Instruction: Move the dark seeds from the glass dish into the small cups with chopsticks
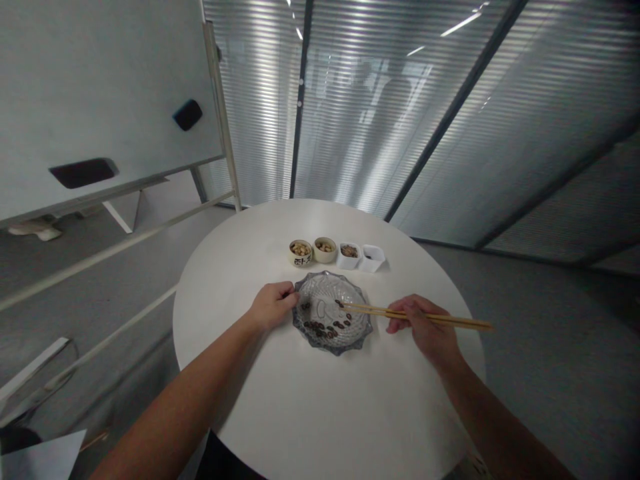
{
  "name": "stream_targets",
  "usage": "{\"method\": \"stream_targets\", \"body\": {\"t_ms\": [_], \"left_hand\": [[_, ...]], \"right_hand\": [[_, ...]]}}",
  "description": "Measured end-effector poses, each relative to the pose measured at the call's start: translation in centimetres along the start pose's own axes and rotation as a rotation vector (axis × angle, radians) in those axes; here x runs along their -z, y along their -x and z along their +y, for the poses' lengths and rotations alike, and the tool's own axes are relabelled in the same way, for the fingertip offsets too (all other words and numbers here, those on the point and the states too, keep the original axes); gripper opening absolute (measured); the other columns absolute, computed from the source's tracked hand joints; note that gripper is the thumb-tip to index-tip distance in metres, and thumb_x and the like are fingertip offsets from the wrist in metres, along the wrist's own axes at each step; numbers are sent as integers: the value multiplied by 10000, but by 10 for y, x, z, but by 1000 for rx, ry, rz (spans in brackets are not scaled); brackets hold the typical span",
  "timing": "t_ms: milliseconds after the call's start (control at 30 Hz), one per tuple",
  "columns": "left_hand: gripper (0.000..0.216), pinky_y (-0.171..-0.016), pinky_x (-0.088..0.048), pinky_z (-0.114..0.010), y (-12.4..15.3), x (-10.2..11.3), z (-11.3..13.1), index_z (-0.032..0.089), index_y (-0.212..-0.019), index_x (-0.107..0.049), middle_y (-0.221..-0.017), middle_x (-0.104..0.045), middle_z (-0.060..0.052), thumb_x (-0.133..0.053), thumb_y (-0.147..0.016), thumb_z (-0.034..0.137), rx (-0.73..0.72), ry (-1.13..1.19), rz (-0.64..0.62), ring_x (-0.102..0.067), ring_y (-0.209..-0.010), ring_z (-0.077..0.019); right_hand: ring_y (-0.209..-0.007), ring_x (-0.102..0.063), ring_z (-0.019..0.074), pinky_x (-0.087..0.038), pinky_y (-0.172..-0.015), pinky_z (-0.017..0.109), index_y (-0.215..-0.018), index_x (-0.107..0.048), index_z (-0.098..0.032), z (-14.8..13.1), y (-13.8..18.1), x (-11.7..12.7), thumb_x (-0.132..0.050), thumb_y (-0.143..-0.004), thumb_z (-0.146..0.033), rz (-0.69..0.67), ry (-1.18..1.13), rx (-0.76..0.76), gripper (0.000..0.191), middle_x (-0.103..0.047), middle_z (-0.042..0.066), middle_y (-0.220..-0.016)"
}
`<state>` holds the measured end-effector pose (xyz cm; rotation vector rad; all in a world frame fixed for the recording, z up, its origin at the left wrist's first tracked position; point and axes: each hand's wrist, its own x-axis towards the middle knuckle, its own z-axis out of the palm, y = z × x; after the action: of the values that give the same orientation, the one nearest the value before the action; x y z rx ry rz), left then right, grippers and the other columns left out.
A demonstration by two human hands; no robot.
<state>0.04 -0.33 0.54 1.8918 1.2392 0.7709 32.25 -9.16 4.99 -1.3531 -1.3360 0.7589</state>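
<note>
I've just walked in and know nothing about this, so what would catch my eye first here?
First the glass plate in the middle of the round white table, scattered with small dark pieces. The left hand grips its left rim while the right hand holds chopsticks, tips over the plate. Behind it stands a row of four small bowls.

A whiteboard (100,100) (two dark erasers (187,115) stuck on) stands left of striped blinds (400,120).
</note>
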Motion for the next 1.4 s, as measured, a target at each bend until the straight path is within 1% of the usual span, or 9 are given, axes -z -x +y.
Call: {"method": "stream_targets", "body": {"t_ms": [133,367,533,600,700,800,900,1133,1400], "left_hand": [[268,-556,-267,-246,0,1,1,190,-632,-466,-584,-394,45,-485,-832,367,1,-14,-4,-395,-595,-112],[275,-555,-263,-245,0,2,3,188,-630,-461,-582,-393,47,-491,-833,371,-3,-23,1,-389,-592,-109],[282,-555,-266,-245,0,2,3,188,-632,-459,-584,-386,48,-494,-836,380,-14,-13,-7,-383,-592,-110],[280,-554,-266,-247,0,3,4,189,-631,-460,-580,-386,48,-494,-834,378,-15,-15,-4,-383,-590,-111],[280,-558,-269,-250,0,3,5,190,-624,-460,-573,-386,49,-491,-832,373,-15,-24,-4,-387,-586,-112],[279,-556,-270,-252,1,3,6,191,-618,-466,-568,-380,49,-488,-828,373,-6,-20,-4,-387,-584,-113],[278,-556,-270,-251,1,3,7,189,-615,-472,-571,-375,47,-487,-825,371,-8,-10,0,-384,-589,-114],[285,-555,-270,-249,2,3,7,187,-619,-474,-575,-395,44,-481,-831,376,-9,-18,-3,-387,-590,-112],[276,-557,-279,-247,2,5,10,188,-621,-471,-579,-392,42,-477,-830,368,-3,-25,-16,-394,-591,-114]], "right_hand": [[-442,-626,166,-512,-472,268,-725,-672,-180,-3,1,-3,-587,-905,-559,15,3,11,428,-654,26,-507],[-465,-609,151,-512,-521,277,-681,-668,-195,-3,7,-11,-551,-956,-465,58,11,190,402,-642,13,-512],[-424,-601,151,-517,-484,291,-663,-667,-199,-11,7,-13,-585,-932,-464,120,-70,241,387,-640,10,-537],[-439,-615,160,-526,-479,296,-679,-673,-202,-17,6,-9,-585,-924,-491,120,-63,211,389,-651,20,-559],[-476,-641,178,-540,-496,299,-720,-678,-205,-24,2,0,-614,-903,-508,42,-30,100,360,-671,34,-565],[-474,-647,181,-536,-487,287,-738,-667,-198,-22,0,5,-668,-870,-502,-46,-32,-20,332,-680,39,-556],[-460,-647,181,-542,-478,292,-756,-670,-184,-16,3,1,-638,-881,-540,-109,-91,-94,379,-683,44,-558],[-432,-630,162,-531,-469,268,-769,-676,-181,-5,15,-19,-585,-916,-551,-124,-142,-102,408,-668,24,-519],[-404,-619,170,-516,-435,273,-734,-659,-190,-4,18,-25,-590,-894,-583,-81,-120,-144,430,-672,29,-510]]}}
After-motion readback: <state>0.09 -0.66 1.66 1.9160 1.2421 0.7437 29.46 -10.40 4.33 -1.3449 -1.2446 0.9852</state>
